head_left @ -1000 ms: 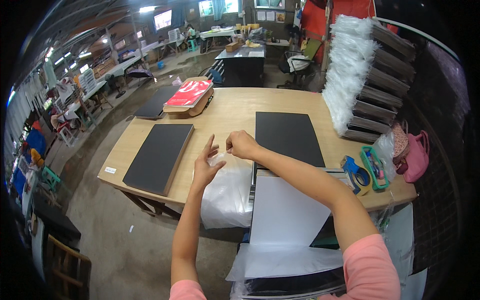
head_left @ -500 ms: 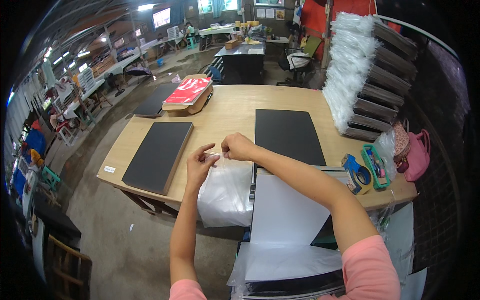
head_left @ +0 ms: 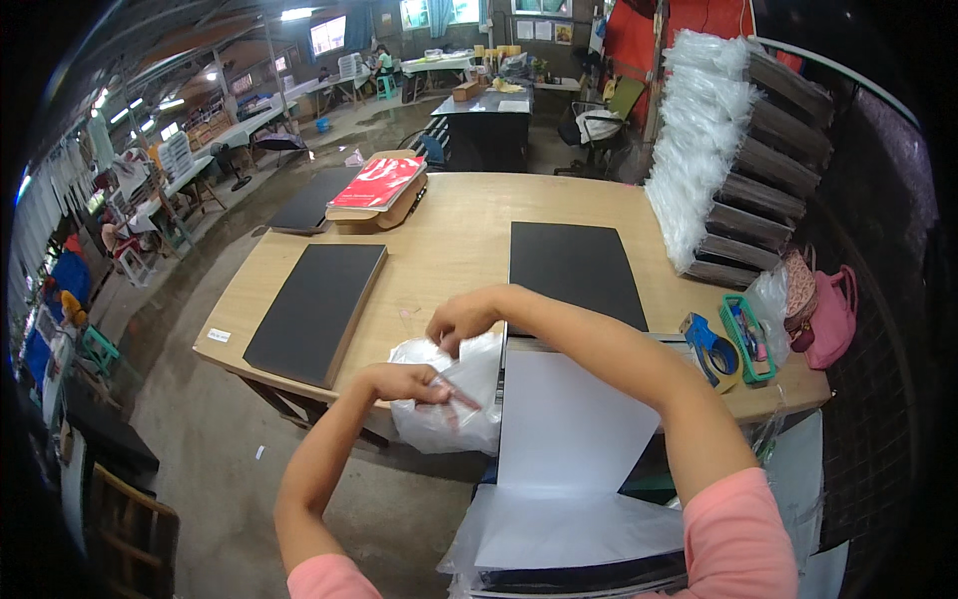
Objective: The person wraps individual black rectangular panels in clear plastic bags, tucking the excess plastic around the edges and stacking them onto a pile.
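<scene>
At the table's near edge, a clear plastic bag (head_left: 477,361) hangs over the side in loose folds. My left hand (head_left: 407,383) has its thumb outside and its fingers inside the bag, blurred behind the film, gripping it. Just above, my right hand (head_left: 465,315) is curled with bent fingers at the bag's upper edge; its fingertips are partly hidden. Right of the bag lies a white sheet (head_left: 559,419) with clear film (head_left: 589,524) over its lower end. A black flat board (head_left: 577,275) rests on the table beyond my right forearm.
A thick black slab (head_left: 314,309) lies on the left of the wooden table (head_left: 449,220), with a red book (head_left: 375,184) behind it. At right stand a tape dispenser (head_left: 711,349), a green basket (head_left: 746,339), a pink bag (head_left: 833,317) and a tall stack of plastic-wrapped black items (head_left: 718,160).
My left hand has moved down and its fingers have gone into the plastic bag. My right hand has dropped slightly toward me. The bag's upper part has bunched and opened out.
</scene>
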Demonstrator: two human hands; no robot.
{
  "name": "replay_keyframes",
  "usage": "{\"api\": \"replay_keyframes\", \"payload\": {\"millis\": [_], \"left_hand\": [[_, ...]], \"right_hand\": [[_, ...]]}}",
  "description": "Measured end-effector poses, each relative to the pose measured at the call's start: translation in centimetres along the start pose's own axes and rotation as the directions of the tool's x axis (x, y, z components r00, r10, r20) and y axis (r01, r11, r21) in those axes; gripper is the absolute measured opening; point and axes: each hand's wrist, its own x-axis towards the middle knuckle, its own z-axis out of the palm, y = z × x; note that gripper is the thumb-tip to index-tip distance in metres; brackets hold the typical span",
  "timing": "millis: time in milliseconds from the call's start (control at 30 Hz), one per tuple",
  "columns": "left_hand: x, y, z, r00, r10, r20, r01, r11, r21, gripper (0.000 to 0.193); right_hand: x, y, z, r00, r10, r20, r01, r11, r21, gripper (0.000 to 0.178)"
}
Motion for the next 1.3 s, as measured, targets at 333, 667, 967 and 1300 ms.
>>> {"api": "replay_keyframes", "payload": {"millis": [333,667,967,1300], "left_hand": [[-7.8,4.0,10.9,0.638,0.600,-0.483,-0.743,0.644,-0.183,0.047],[-0.8,8.4,15.4,0.315,0.850,-0.423,-0.784,-0.018,-0.620,0.015],[4.7,7.4,13.8,-0.004,0.396,-0.918,-0.083,0.915,0.395,0.025],[1.9,10.0,14.0,0.373,0.313,-0.873,0.036,0.936,0.351,0.013]], "right_hand": [[-13.3,-9.0,6.9,0.598,-0.797,0.084,0.452,0.422,0.786,0.028],[-21.5,-8.6,16.9,0.598,-0.784,0.164,0.246,0.375,0.894,0.028],[-28.7,-4.2,22.6,-0.016,0.637,-0.771,0.266,0.746,0.611,0.016],[-28.9,-8.2,18.9,-0.155,0.167,-0.974,-0.384,0.898,0.215,0.017]]}}
